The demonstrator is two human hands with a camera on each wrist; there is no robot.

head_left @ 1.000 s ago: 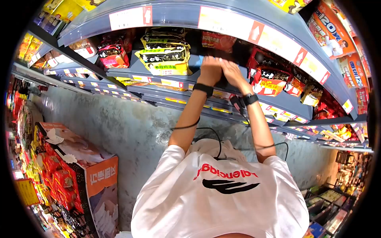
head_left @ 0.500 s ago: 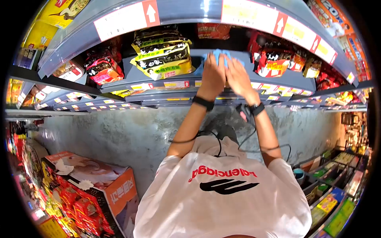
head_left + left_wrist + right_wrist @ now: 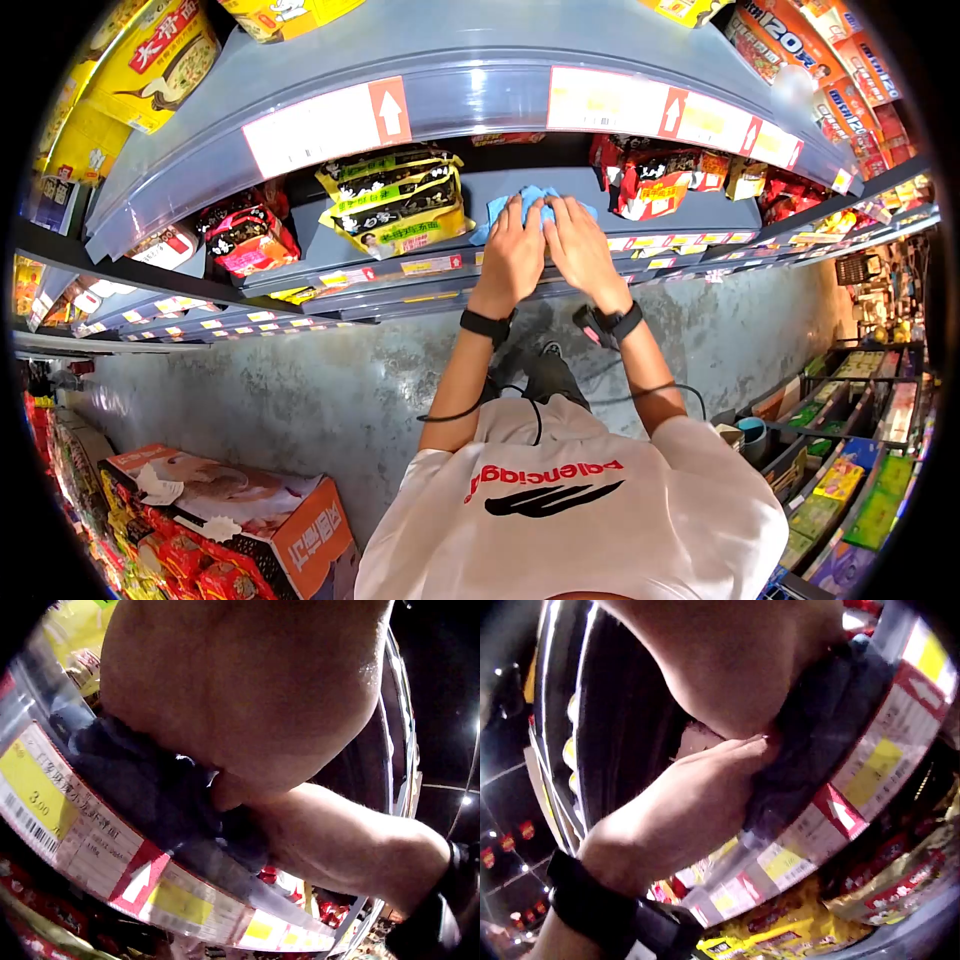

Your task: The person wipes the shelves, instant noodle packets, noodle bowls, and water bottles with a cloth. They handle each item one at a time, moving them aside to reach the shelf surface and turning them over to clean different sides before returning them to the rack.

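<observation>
Fingers of the left hand [image 3: 514, 258] and right hand [image 3: 582, 252]: extended and close together, laid over a blue cloth [image 3: 150, 784] and pressing it rather than curling round it. The undersides of the fingertips are hidden. The cloth lies bunched beneath both hands at the front of a grey shelf [image 3: 500, 182], just behind its price labels [image 3: 432, 264]. Compared with a second ago, the hands are drawn back from the recess toward the front, and more of the cloth shows; this suggests a wiping stroke that now reaches the front edge.

Surrounding surface: yellow noodle packets [image 3: 400, 212] stand to the left of the cloth and red packets [image 3: 652, 188] to the right, both apart from it, leaving a bare strip between. An upper shelf [image 3: 480, 60] overhangs the recess.

Room: a worn grey floor [image 3: 300, 385] runs below. An orange display box [image 3: 312, 535] stands at lower left; compartmented bins [image 3: 850, 400] of goods line the far right.
</observation>
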